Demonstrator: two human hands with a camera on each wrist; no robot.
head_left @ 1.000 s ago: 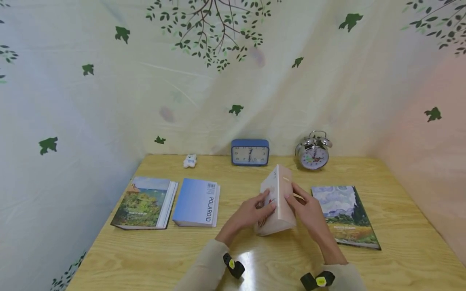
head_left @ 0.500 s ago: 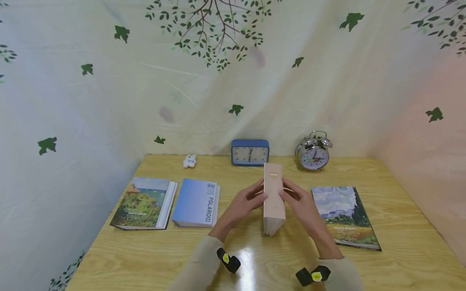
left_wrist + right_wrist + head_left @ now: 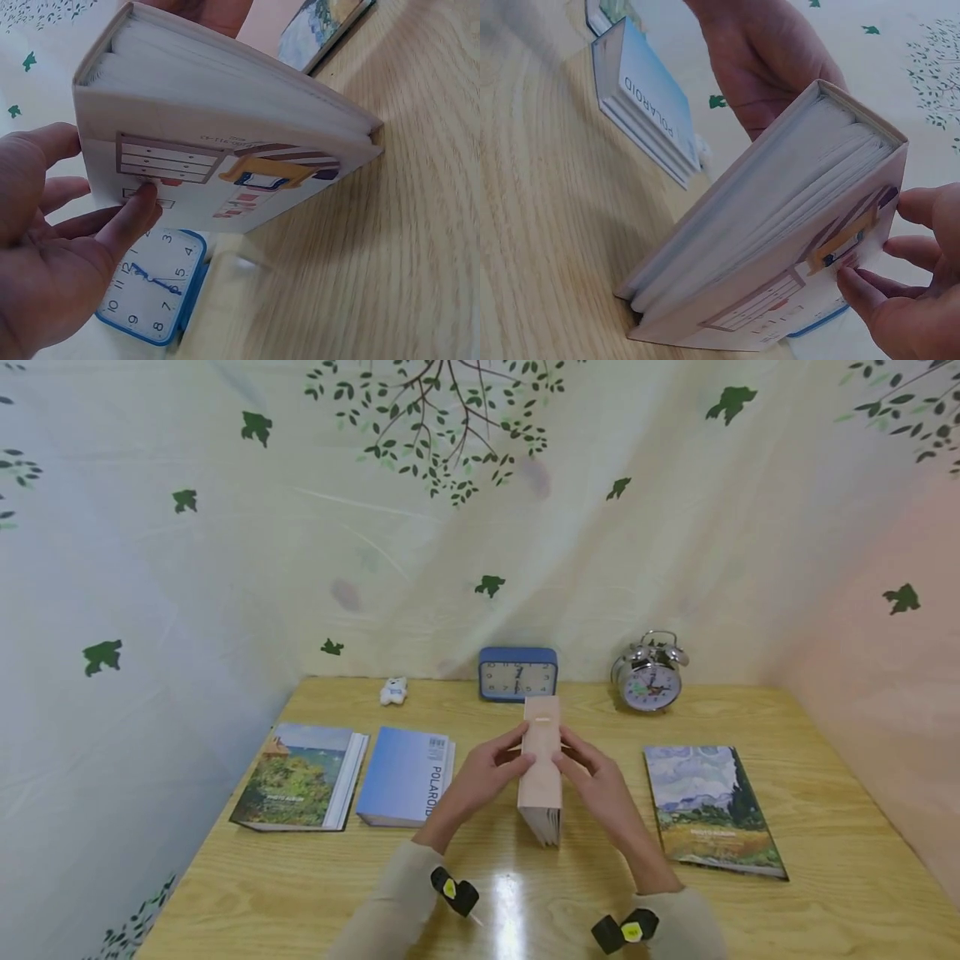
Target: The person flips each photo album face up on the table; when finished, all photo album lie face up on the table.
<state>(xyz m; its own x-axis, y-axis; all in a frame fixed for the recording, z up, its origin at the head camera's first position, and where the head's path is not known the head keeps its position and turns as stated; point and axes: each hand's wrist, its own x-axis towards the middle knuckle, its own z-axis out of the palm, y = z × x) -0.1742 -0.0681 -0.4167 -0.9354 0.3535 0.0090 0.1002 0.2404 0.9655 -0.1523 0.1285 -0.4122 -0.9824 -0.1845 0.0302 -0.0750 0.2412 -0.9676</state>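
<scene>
A thick pale pink photo album (image 3: 542, 760) stands spine up between my two hands, its page edges down at the tabletop. The left hand (image 3: 483, 777) holds its left cover, with the thumb close to the spine edge. On the right cover my right hand (image 3: 596, 785) holds in the same way. Cartoon furniture is printed on the covers, as the left wrist view shows on the album (image 3: 225, 165). White page sleeves of the album (image 3: 780, 202) face up in the right wrist view. Whether the lower edge bears fully on the table is hard to tell.
Left of the hands lie a blue POLAROID album (image 3: 401, 772) and a landscape-cover album (image 3: 300, 777). Another painted-cover album (image 3: 712, 810) lies to the right. Along the back stand a white bear figure (image 3: 393, 691), a blue clock (image 3: 518, 674) and a silver twin-bell alarm clock (image 3: 649, 672).
The pink album turned from slanted, with its left cover showing, to spine facing up and straight. Both hands then shifted slightly left with it.
</scene>
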